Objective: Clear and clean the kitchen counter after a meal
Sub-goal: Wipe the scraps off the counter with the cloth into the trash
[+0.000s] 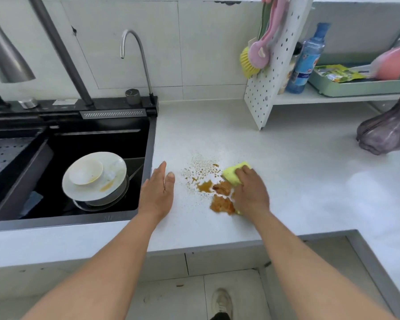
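A brown sauce spill (218, 195) with scattered specks lies on the white counter (298, 181) right of the sink. My right hand (249, 192) presses a yellow-green sponge (233, 173) flat on the spill's right edge. To the left of the spill my left hand (158, 191) rests on the counter, fingers together and pointing away, holding nothing. In the black sink (56, 209) a dirty white plate (111, 181) with a small bowl (86, 172) on it sits on top of a pot.
A curved tap (134, 51) stands behind the sink. A white pegboard rack (270, 88) at the back right carries hanging brushes (256, 56), a blue bottle (307, 58) and a green tray (356, 87). A dark plastic bag (386, 132) sits at far right. The counter's front edge runs just below my wrists.
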`<state>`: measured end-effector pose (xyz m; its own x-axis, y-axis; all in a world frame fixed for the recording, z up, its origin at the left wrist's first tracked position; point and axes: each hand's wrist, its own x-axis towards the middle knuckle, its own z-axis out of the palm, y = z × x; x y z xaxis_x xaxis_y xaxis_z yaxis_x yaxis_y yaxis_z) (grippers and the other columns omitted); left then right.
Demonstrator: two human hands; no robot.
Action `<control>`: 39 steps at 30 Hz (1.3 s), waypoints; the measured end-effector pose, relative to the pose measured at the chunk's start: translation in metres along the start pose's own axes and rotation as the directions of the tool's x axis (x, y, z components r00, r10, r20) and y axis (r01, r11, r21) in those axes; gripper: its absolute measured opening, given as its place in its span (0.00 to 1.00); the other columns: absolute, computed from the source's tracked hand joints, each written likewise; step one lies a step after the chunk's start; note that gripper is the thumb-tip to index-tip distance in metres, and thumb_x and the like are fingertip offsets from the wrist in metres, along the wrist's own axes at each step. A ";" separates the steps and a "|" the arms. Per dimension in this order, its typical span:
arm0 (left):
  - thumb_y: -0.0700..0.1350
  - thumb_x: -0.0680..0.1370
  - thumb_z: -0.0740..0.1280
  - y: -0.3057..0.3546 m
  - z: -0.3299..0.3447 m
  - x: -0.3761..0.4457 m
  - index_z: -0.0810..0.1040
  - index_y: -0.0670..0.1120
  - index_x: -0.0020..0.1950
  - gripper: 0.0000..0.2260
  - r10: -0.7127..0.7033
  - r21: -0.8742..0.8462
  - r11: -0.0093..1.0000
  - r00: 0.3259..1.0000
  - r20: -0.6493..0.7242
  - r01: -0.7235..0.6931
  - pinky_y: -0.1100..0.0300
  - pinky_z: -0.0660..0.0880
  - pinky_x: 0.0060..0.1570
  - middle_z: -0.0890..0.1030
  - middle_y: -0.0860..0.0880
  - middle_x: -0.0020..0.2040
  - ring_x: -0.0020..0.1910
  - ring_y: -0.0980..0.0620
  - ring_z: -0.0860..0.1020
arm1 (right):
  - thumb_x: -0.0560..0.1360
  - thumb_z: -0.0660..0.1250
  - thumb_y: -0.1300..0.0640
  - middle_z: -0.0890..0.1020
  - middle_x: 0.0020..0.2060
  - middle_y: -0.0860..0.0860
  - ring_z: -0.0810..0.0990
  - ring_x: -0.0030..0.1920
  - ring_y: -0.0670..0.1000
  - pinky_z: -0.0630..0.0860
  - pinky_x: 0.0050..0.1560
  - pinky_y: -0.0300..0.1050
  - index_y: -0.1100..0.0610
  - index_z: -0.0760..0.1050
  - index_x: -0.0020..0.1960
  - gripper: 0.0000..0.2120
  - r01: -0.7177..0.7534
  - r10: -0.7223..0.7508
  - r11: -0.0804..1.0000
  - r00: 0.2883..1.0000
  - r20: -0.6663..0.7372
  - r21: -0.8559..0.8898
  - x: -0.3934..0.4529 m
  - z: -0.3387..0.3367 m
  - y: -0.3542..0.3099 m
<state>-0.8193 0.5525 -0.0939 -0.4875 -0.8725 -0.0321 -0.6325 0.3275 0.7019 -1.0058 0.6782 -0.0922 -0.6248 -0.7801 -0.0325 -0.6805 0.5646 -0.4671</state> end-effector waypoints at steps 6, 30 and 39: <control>0.53 0.83 0.48 -0.004 0.002 0.002 0.55 0.47 0.77 0.24 0.023 -0.005 1.000 1.000 -0.003 -0.023 0.50 0.51 0.76 0.59 0.48 0.77 0.77 0.49 0.55 | 0.77 0.52 0.67 0.65 0.74 0.50 0.60 0.75 0.49 0.53 0.72 0.37 0.56 0.69 0.70 0.24 -0.054 0.065 0.900 0.998 -0.010 0.432 -0.020 0.007 -0.046; 0.51 0.83 0.47 0.004 0.009 0.002 0.49 0.49 0.78 0.24 -0.048 0.063 0.997 0.997 -0.057 0.052 0.67 0.44 0.70 0.55 0.53 0.78 0.76 0.54 0.52 | 0.79 0.53 0.62 0.61 0.75 0.43 0.53 0.77 0.45 0.49 0.74 0.40 0.50 0.65 0.73 0.23 0.467 -0.480 0.874 0.792 0.376 0.133 0.137 0.014 -0.054; 0.54 0.79 0.49 0.002 0.004 -0.002 0.59 0.46 0.76 0.27 -0.067 -0.281 0.959 0.994 -0.088 0.040 0.58 0.55 0.74 0.63 0.51 0.75 0.74 0.56 0.60 | 0.69 0.55 0.74 0.83 0.50 0.39 0.76 0.60 0.38 0.67 0.66 0.35 0.51 0.85 0.42 0.25 0.109 -0.400 0.845 0.778 0.484 0.523 0.077 -0.008 -0.042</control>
<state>-0.8221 0.5564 -0.0950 -0.3893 -0.9210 -0.0166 -0.4568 0.1774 0.8717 -1.0283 0.5965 -0.0675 -0.0289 -0.9634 -0.2667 -0.4429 0.2515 -0.8606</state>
